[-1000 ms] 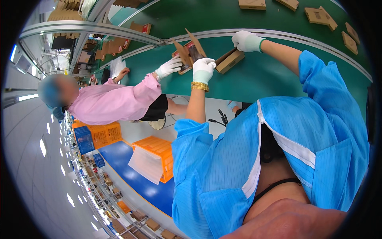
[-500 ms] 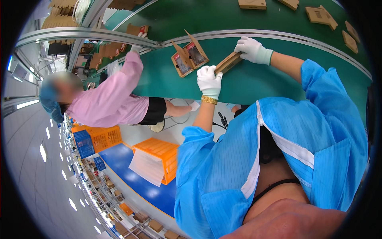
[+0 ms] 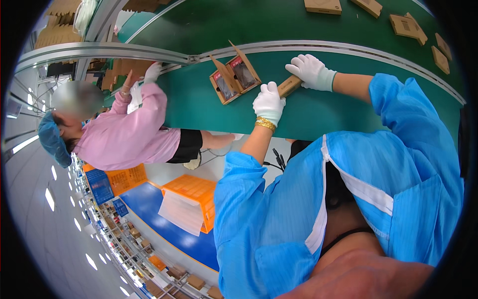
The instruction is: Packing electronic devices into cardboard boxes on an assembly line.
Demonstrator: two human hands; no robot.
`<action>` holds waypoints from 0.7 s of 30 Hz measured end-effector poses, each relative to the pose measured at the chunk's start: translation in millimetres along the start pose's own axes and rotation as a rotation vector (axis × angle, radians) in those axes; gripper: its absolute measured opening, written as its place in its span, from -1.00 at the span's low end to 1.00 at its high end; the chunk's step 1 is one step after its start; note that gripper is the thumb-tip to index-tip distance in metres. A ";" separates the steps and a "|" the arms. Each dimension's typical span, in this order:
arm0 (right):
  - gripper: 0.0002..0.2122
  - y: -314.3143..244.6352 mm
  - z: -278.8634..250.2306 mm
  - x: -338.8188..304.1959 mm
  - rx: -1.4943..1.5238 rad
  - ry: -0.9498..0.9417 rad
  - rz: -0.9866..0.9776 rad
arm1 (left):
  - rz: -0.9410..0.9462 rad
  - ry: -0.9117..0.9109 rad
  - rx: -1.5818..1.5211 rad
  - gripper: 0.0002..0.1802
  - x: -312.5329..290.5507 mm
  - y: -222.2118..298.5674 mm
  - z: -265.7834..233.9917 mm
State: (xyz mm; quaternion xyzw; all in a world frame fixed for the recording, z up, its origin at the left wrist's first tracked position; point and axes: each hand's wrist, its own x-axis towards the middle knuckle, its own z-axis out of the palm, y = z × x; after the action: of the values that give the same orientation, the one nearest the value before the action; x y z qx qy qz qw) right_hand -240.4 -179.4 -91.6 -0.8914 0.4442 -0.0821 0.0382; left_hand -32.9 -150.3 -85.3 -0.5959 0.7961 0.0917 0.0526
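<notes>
A small brown cardboard box point(image 3: 290, 86) is held low over the green worktop, between my two white-gloved hands. At its near left end, my left hand point(image 3: 269, 103) has its fingers bent round it. My right hand point(image 3: 309, 71) is closed over the far right end. One narrow side of the box faces up, and the gloves hide both ends. Just left of my left hand, two opened cardboard boxes, a left one point(image 3: 219, 93) and a right one point(image 3: 255, 74), sit side by side with lids raised. Dark items with red parts show inside both.
Beyond a metal rail point(image 3: 279, 46), several flat brown boxes point(image 3: 323, 6) lie on a dark green surface point(image 3: 239, 27). A co-worker in pink point(image 3: 129, 132) stands at the left, both hands over the bench. An orange crate point(image 3: 191, 192) is on the floor at the lower left.
My hands have come closer together and the held box has turned, so a plain narrow side now faces up. The co-worker has shifted, and a second hand of theirs now shows.
</notes>
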 end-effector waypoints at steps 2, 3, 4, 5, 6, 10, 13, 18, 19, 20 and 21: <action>-0.51 -4.0 -4.1 2.5 -0.011 -0.031 0.022 | 0.009 0.050 -0.034 -0.38 -1.0 -4.2 1.0; -0.57 -3.7 -4.5 9.0 0.009 -0.120 0.072 | -0.064 -0.043 -0.028 -0.25 3.7 -1.0 -3.6; -0.57 -2.1 -6.9 9.8 0.004 -0.113 0.062 | -0.071 -0.032 -0.027 -0.25 0.4 2.8 -7.0; -0.60 1.1 -10.4 9.7 0.082 -0.234 0.095 | -0.103 0.062 -0.071 -0.15 -5.9 7.9 -9.6; -0.63 3.7 -17.5 9.1 0.165 -0.349 0.138 | -0.125 0.154 -0.107 -0.05 -11.5 12.3 -10.7; -0.61 78.3 -40.7 24.4 -0.263 0.227 0.279 | -0.258 0.341 -0.533 -0.08 -44.9 18.8 19.3; -0.23 27.4 -74.9 62.2 -0.323 0.203 0.234 | -0.383 0.341 -0.780 -0.22 -64.6 2.5 36.7; -0.25 -78.8 -1.0 97.6 0.525 -0.094 0.465 | -0.641 0.309 -1.242 -0.39 -54.2 -7.1 51.3; -0.25 -75.4 9.1 102.6 0.520 -0.089 0.459 | -0.624 0.369 -1.251 -0.45 -50.8 -8.1 56.0; -0.38 -65.9 18.3 109.4 0.641 0.030 0.498 | -0.618 0.376 -1.254 -0.45 -47.9 -10.5 60.1; -0.50 -51.2 34.9 111.2 0.768 0.149 0.550 | -0.638 0.333 -1.454 -0.46 -47.0 -12.6 61.8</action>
State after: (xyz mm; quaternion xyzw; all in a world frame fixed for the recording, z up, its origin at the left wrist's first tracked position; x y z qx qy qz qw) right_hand -128.0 -237.5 -106.1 -0.6536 0.6027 -0.2911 0.3533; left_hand -9.1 -96.7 -137.7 -0.6853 0.3265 0.4768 -0.4433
